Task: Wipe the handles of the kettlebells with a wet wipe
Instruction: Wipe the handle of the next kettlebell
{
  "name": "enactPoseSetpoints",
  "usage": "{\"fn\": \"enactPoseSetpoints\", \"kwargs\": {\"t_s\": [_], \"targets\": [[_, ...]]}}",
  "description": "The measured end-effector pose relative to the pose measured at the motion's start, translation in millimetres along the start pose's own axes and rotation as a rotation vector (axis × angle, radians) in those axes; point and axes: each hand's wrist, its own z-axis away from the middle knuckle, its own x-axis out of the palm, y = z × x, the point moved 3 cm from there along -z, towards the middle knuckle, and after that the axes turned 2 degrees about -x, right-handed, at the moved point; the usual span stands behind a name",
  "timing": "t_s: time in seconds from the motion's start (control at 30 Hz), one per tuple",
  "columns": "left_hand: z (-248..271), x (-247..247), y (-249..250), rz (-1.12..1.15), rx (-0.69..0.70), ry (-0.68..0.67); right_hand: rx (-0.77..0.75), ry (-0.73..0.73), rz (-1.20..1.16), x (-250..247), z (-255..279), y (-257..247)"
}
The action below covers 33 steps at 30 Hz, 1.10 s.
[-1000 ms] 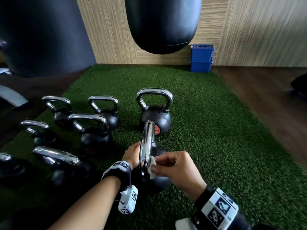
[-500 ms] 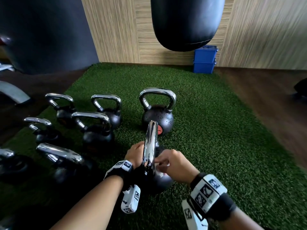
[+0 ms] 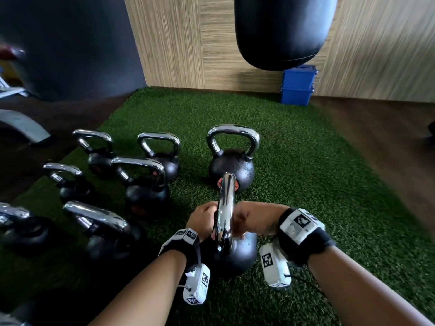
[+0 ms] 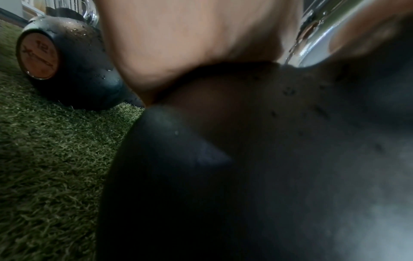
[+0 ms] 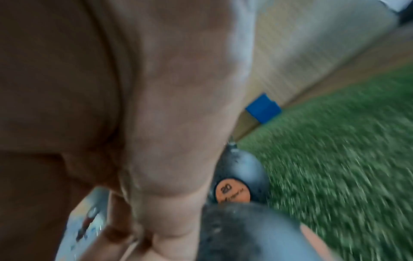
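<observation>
A black kettlebell (image 3: 237,257) stands on the green turf (image 3: 306,184) just in front of me, its chrome handle (image 3: 226,203) seen edge-on. My left hand (image 3: 202,218) curls against the handle's left side, low near the ball; in the left wrist view its palm (image 4: 190,44) lies over the black body (image 4: 245,159). My right hand (image 3: 255,218) is curled against the handle's right side near its base. The wet wipe is hidden inside that hand. The right wrist view is blurred and shows mostly the hand (image 5: 178,123).
A second kettlebell (image 3: 231,170) with an orange "20" disc stands right behind. Several more kettlebells (image 3: 143,182) crowd the left. A punching bag (image 3: 282,31) hangs ahead, blue boxes (image 3: 297,84) sit by the wall, and wood floor (image 3: 388,137) lies to the right.
My right hand has slid down the handle from its near upper part to its base, and the white wipe no longer shows. The left hand stays at the handle.
</observation>
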Motion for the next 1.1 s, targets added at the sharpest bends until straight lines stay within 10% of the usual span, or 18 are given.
{"fn": "enactPoseSetpoints", "kwargs": {"t_s": [0.2, 0.47, 1.1], "targets": [[-1.9, -0.5, -3.0, 0.051, -0.020, 0.007, -0.279, -0.095, -0.610, 12.0, -7.1, 12.4], [-4.5, -1.2, -5.8, 0.029, -0.019, -0.011, -0.359, 0.299, -1.187, 41.8, -21.2, 34.4], [-11.6, 1.5, -14.7, -0.007, -0.006, 0.055, -0.155, 1.303, -0.787, 20.1, -24.4, 23.9]]}}
